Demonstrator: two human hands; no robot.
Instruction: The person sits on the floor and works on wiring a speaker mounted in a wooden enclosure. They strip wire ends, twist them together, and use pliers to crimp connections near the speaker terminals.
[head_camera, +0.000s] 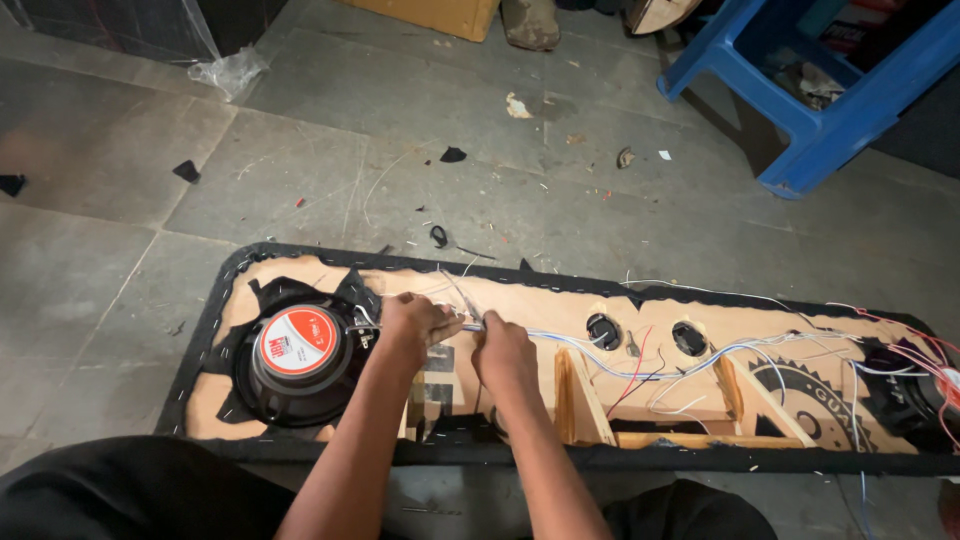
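White and blue wires (560, 338) lay over the middle of a long wooden speaker panel (520, 300) on the grey stone floor (120, 300). The left hand (415, 322) was closed around their stripped ends, and the right hand (503, 352), at three o'clock and just beside it, pinched the same strands. At nine o'clock of the hands sat a speaker (297, 350) with a red-and-white magnet label. A blue plastic stool (830, 110) stood well apart at one o'clock.
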